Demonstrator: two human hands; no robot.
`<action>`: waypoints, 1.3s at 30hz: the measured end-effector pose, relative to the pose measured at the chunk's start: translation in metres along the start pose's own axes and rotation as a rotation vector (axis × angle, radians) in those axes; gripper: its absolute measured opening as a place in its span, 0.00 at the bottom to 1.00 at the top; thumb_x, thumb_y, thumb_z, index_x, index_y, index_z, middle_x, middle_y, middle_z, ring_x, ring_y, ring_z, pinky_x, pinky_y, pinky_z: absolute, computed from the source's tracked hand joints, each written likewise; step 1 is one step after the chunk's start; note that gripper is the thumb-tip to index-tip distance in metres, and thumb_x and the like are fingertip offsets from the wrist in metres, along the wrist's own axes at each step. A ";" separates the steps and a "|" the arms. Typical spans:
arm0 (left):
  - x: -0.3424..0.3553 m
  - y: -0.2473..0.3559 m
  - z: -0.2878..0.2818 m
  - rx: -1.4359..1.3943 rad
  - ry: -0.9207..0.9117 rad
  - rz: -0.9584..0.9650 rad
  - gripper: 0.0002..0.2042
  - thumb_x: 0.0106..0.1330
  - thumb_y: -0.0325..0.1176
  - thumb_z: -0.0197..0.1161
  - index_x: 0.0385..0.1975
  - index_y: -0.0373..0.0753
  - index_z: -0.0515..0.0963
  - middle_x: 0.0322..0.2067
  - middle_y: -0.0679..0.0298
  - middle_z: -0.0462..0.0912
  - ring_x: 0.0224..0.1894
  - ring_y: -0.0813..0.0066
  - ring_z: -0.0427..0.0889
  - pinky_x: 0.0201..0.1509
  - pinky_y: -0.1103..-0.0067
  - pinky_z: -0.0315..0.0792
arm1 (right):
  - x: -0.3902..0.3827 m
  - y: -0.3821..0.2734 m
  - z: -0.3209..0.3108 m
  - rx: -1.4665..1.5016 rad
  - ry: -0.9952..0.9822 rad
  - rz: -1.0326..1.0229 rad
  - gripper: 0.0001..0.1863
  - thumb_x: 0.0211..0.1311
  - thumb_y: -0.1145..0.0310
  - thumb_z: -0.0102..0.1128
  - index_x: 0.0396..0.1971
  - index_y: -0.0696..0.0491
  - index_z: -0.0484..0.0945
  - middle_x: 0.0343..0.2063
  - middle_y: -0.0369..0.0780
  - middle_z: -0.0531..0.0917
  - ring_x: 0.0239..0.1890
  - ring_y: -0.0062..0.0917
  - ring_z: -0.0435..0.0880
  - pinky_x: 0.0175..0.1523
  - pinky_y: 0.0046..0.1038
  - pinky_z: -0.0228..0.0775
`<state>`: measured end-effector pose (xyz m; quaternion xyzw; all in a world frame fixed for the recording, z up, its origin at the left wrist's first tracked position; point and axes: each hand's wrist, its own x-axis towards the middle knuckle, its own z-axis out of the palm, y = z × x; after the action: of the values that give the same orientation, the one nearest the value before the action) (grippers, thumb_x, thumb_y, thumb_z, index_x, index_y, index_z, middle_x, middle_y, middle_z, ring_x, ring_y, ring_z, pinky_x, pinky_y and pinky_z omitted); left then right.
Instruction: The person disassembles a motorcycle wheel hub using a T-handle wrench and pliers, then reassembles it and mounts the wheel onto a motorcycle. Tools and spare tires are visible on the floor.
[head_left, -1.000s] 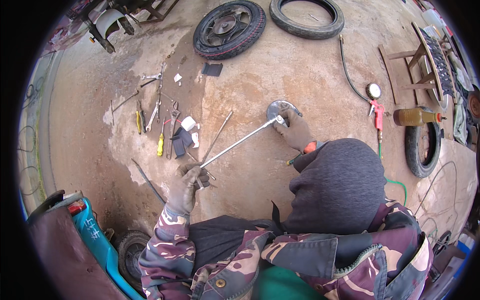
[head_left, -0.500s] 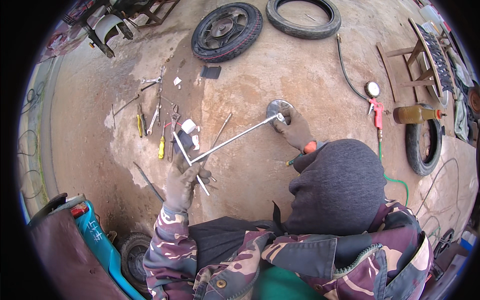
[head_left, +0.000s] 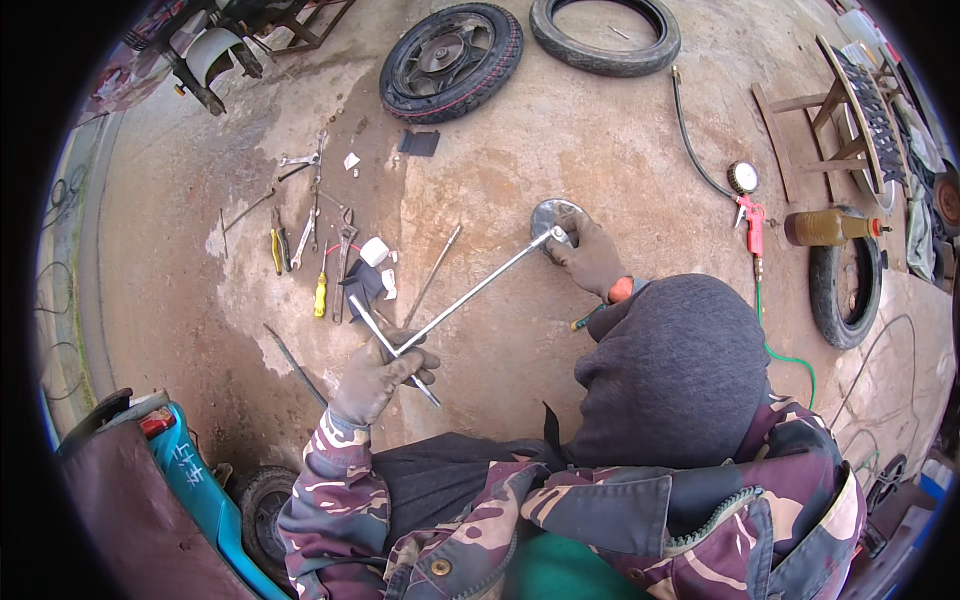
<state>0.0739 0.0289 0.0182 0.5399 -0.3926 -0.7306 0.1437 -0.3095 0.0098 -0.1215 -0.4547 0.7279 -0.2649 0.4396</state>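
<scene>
My left hand [head_left: 375,382], in a grey-brown work glove, is closed around a silver T-handle socket wrench [head_left: 470,293] where the crossbar meets the shaft. The shaft slants up to the right. At its far end my right hand [head_left: 592,260], gloved alike, has thumb and fingers around the socket end, beside a round shiny metal dish [head_left: 545,217]. What lies under those fingers is hidden. A thin metal rod [head_left: 436,268] lies on the floor beyond the shaft. Grey cloth covers most of my right forearm.
Wrenches, pliers [head_left: 279,245] and a yellow-handled screwdriver [head_left: 320,296] lie at left. Beyond are a wheel with tyre [head_left: 400,95] and a bare tyre [head_left: 604,65]. At right are a red inflator gun [head_left: 755,228], a bottle [head_left: 815,228] and a wooden-framed stool [head_left: 850,146].
My left hand has turned and shifted the crossbar slightly right and down, tilting it more. My right hand keeps its place at the socket end; the floor items have not moved.
</scene>
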 end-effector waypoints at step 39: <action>0.028 -0.007 0.016 0.174 0.079 0.068 0.17 0.79 0.35 0.64 0.60 0.30 0.79 0.27 0.67 0.82 0.25 0.81 0.80 0.28 0.82 0.72 | -0.005 -0.001 -0.005 -0.032 -0.027 0.007 0.26 0.66 0.56 0.70 0.58 0.56 0.80 0.48 0.52 0.89 0.52 0.43 0.89 0.60 0.40 0.78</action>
<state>0.0501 0.0223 -0.0035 0.5649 -0.4668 -0.6667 0.1363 -0.3127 0.0140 -0.1158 -0.4624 0.7277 -0.2455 0.4432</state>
